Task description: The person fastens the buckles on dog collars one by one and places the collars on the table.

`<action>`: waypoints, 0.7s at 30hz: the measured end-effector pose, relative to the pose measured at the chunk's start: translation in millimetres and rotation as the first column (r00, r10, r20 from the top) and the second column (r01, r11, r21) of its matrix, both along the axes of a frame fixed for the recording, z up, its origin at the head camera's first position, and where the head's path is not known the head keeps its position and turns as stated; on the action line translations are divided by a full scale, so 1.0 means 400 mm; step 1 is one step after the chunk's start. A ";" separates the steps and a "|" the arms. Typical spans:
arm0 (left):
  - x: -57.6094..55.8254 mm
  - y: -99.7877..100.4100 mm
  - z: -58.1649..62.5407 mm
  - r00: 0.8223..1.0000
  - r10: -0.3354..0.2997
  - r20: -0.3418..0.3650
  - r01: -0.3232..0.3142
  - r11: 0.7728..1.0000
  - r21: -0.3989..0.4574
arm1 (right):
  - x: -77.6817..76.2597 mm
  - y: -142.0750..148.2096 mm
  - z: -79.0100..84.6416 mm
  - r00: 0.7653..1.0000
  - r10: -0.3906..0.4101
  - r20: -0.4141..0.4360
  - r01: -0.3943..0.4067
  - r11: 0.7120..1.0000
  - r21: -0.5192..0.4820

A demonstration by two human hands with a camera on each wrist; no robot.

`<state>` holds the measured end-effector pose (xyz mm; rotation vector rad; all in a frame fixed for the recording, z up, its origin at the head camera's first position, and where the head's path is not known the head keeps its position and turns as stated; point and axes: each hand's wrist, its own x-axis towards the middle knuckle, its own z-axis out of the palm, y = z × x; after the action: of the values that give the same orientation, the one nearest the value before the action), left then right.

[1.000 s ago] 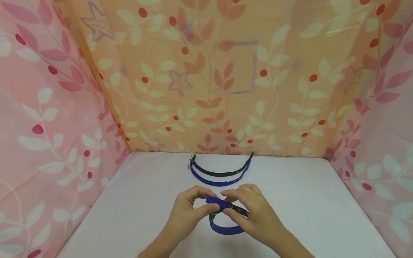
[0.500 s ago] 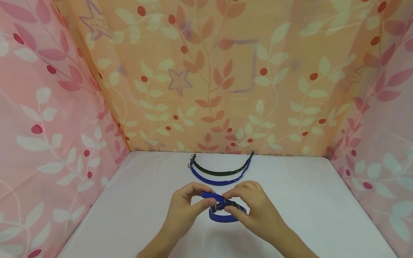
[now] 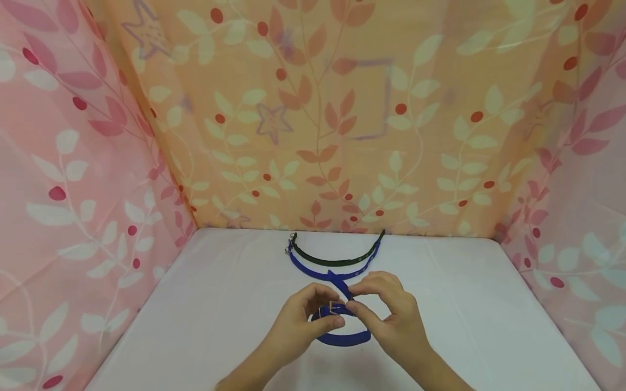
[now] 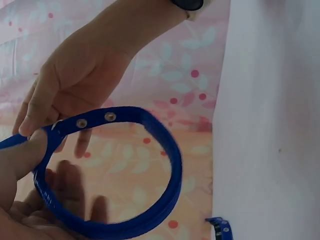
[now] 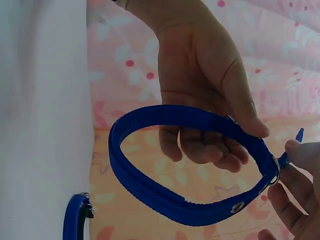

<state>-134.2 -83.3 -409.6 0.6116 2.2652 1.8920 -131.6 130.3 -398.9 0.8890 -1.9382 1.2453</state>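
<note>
A blue dog collar (image 3: 344,340) with a metal buckle (image 3: 335,308) is held up in a loop between both hands. My left hand (image 3: 298,323) grips the band beside the buckle, thumb on the near side. With thumb and forefinger, my right hand (image 3: 393,309) pinches the strap, whose free tip (image 3: 332,276) points up and away. Metal eyelets (image 4: 110,117) show along the band in the left wrist view. In the right wrist view, a D-ring (image 5: 275,171) sits by the right fingers. Part of the strap near the buckle is hidden by fingers.
Farther back on the white table (image 3: 195,304), another blue collar (image 3: 313,273) and a dark green collar (image 3: 332,263) lie curved side by side, metal fittings at their left ends. Patterned cloth walls (image 3: 318,119) enclose the back and both sides.
The strap's free tip has swung from pointing left to pointing away, with the right hand pinching it. The left hand has let go of that tip and grips beside the buckle, now exposed.
</note>
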 end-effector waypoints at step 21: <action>0.028 0.010 0.006 0.988 0.150 0.027 -0.152 0.967 0.206 | -0.019 0.023 0.022 0.984 0.011 -0.180 -0.009 1.000 0.017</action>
<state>-122.8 -79.4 -407.3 0.4611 2.1806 2.2179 -139.0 139.6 -390.2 0.9855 -1.8045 1.1160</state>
